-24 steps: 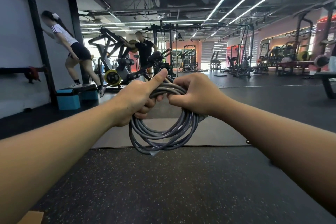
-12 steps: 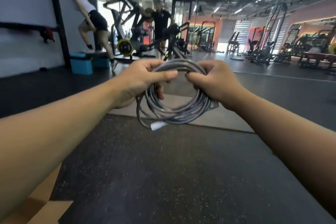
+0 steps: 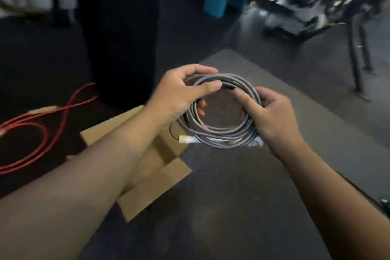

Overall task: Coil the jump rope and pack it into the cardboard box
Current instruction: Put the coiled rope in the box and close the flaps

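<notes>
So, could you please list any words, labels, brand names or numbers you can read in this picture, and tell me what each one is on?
None can be read.
Cardboard box: its visible flaps show plain brown, no print.
Grey jump rope, held in both hands: no print on its pale handle end; a white tag beneath the coil is too blurred to read.
Red rope, blue box: no visible text.
Background gym gear: motion-blurred.

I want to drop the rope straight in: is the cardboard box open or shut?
Open. The cardboard box has its flaps spread outward on the floor, under the left forearm. The jump rope is coiled, gripped by both hands.
</notes>
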`<state>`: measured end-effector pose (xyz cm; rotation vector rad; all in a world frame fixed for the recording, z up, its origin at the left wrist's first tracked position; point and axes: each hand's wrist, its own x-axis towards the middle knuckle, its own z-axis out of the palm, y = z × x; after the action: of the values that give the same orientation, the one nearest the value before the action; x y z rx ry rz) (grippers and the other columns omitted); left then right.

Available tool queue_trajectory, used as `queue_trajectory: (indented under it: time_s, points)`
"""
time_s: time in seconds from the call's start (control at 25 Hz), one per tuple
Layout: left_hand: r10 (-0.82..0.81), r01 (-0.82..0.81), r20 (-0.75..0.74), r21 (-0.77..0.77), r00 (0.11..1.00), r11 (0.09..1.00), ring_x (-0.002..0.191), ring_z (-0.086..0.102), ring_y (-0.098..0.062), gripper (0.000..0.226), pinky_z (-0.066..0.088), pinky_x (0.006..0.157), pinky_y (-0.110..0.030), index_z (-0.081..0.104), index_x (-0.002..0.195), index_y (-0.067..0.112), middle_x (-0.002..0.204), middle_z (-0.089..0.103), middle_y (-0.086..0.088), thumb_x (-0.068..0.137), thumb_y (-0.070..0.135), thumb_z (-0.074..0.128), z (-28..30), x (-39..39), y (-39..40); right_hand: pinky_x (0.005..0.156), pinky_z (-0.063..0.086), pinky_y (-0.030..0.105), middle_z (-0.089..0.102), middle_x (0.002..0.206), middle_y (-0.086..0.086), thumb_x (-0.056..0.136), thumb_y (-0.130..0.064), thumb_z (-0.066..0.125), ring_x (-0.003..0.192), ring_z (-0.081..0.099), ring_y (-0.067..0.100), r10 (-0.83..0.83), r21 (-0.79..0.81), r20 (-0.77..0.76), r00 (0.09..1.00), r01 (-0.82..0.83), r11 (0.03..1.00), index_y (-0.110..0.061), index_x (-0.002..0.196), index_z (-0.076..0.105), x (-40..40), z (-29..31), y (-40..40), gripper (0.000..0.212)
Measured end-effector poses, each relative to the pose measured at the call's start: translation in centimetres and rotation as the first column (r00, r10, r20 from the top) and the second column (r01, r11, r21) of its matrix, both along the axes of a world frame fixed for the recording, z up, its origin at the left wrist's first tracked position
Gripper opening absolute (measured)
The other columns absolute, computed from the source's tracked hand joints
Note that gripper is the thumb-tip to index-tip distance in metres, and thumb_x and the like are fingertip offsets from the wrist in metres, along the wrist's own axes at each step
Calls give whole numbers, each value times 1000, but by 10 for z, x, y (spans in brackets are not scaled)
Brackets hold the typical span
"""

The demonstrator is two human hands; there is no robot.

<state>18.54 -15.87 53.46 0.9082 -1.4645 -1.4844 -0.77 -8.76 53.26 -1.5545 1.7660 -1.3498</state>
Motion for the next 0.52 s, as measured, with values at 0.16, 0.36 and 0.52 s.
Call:
queue_trajectory:
  time_s: [0.16, 0.36, 0.52]
  points:
    - [174, -175, 133, 2, 976, 984, 64, 62, -12, 29, 57, 60, -31, 75, 113, 11, 87, 73, -5, 85, 15, 80, 38, 80, -19, 52, 37, 30, 55, 60, 16, 93, -37, 73, 56, 47, 9, 137, 99, 150, 979, -153, 983, -10, 70, 66, 79, 21, -46, 36]
    - [330, -347, 204, 54, 922, 936, 75, 68, -6, 31, 55, 64, -25, 74, 115, 19, 94, 76, 1, 85, 22, 80, -12, 138, -44, 50, 38, 28, 55, 58, 8, 93, -36, 72, 51, 47, 10, 273, 204, 148, 951, -300, 932, -2, 75, 67, 135, -17, -103, 39]
    - [401, -454, 264, 182, 877, 872, 95, 71, -5, 31, 59, 87, -35, 74, 115, 25, 104, 76, 11, 85, 25, 79, -97, 163, -67, 53, 42, 41, 60, 66, 24, 92, -40, 72, 56, 50, 17, 357, 387, 126, 925, -377, 841, -5, 74, 65, 157, -95, -151, 40]
